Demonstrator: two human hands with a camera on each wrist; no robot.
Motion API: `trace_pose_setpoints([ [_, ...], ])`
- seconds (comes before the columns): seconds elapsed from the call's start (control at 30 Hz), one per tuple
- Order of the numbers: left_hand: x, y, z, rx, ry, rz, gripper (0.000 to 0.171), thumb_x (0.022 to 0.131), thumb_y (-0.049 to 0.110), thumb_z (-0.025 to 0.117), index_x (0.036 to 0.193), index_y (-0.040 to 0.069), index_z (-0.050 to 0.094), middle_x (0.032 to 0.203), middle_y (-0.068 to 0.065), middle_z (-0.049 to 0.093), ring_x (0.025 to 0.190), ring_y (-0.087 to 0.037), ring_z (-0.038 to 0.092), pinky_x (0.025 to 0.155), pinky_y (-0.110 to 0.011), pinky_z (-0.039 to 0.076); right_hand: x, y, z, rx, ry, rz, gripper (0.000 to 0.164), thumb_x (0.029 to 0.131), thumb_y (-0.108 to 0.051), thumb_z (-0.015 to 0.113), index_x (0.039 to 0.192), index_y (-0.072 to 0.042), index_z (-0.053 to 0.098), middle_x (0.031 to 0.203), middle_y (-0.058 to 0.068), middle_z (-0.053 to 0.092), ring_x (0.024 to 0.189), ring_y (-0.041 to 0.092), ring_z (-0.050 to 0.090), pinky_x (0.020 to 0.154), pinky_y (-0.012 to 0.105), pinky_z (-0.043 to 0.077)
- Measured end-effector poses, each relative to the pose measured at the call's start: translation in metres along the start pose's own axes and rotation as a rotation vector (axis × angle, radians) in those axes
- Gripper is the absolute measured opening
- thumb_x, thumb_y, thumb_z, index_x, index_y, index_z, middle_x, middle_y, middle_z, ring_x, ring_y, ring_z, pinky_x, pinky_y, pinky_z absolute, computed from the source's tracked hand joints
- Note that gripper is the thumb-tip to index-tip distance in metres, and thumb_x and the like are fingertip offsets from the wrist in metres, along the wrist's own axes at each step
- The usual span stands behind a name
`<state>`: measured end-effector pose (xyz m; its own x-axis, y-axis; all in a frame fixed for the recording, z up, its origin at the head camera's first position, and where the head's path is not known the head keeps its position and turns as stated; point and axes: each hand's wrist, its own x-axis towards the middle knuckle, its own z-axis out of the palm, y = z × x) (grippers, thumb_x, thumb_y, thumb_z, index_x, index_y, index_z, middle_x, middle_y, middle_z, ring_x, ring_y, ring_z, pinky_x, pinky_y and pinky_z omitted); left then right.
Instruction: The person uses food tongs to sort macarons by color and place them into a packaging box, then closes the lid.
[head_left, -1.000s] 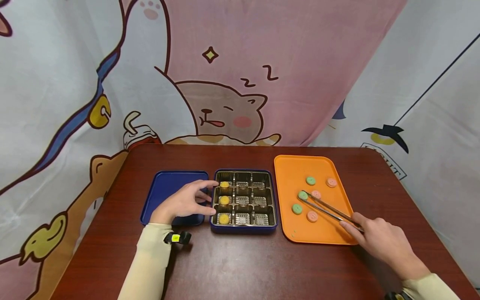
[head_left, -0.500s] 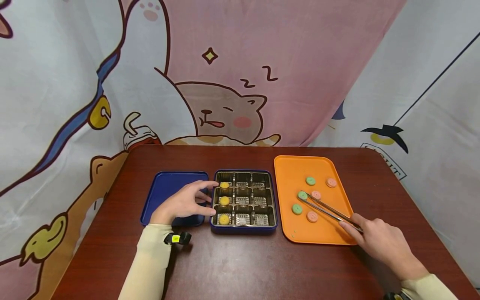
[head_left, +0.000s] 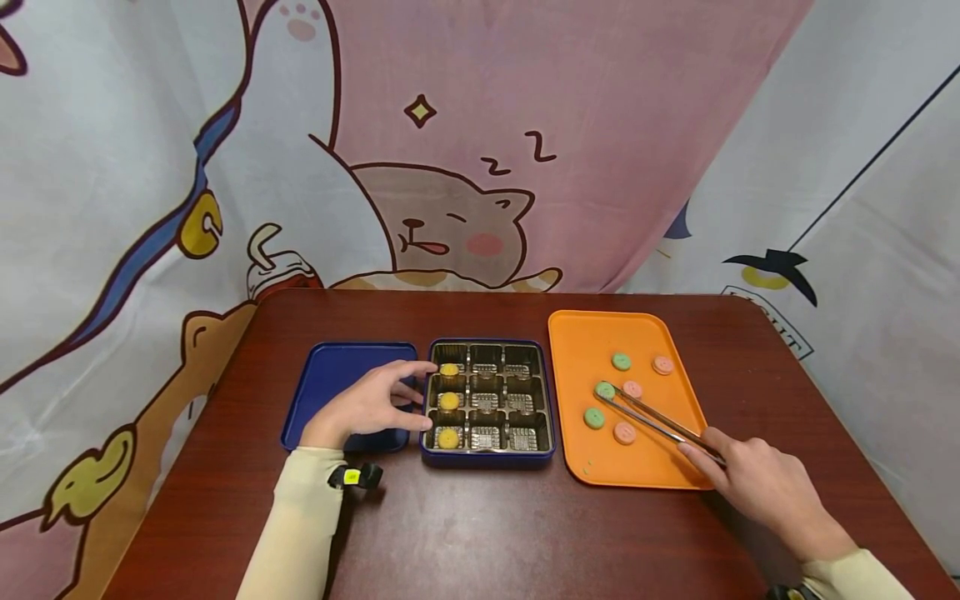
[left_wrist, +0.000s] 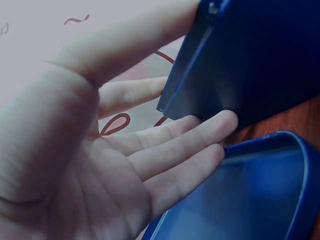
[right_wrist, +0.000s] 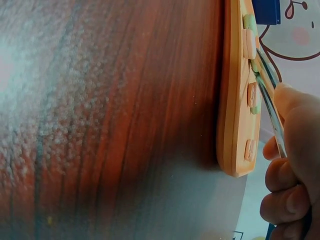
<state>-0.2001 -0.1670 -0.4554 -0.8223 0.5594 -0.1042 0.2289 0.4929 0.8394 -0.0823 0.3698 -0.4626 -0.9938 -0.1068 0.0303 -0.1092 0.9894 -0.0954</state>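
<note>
So your right hand (head_left: 768, 479) has the metal tongs (head_left: 651, 426) in its grip, thumb on one side, and their tips, ahead and to the left of that hand, are set either side of a green cookie (head_left: 604, 390). Can't tell if they're actually squeezing it. That cookie's sitting on the orange tray (head_left: 585, 342), whose near right corner is right by your right hand, with two more green ones and three pink cookies (head_left: 624, 432) around it; one pink is just beside the tongs. Your left hand (head_left: 367, 406) is spread wide, thumb and index finger against the near side of the blue box (head_left: 487, 458), gripping nothing. The column of slots closest to those fingers has three yellow cookies (head_left: 448, 402), one per slot. The blue lid (head_left: 337, 383) lies below your left hand on the brown table (head_left: 480, 533), and there's a cartoon-print cloth (head_left: 600, 125) hanging beyond both hands.
</note>
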Motion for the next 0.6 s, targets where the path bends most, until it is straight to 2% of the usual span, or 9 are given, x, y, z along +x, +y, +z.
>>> trace_pose_setpoints([
  [0.6, 0.0006, 0.0011, -0.0002, 0.004, -0.004, -0.004, 0.086, 0.086, 0.029, 0.09, 0.159, 0.018, 0.047, 0.158, -0.014, 0.045, 0.119, -0.027, 0.068, 0.102, -0.051, 0.056, 0.0024, -0.0079, -0.0052, -0.003, 0.051, -0.019, 0.038, 0.102, -0.054, 0.065, 0.095, -0.016, 0.064, 0.054, -0.006, 0.036, 0.049, 0.014, 0.038, 0.042, 0.031, 0.031],
])
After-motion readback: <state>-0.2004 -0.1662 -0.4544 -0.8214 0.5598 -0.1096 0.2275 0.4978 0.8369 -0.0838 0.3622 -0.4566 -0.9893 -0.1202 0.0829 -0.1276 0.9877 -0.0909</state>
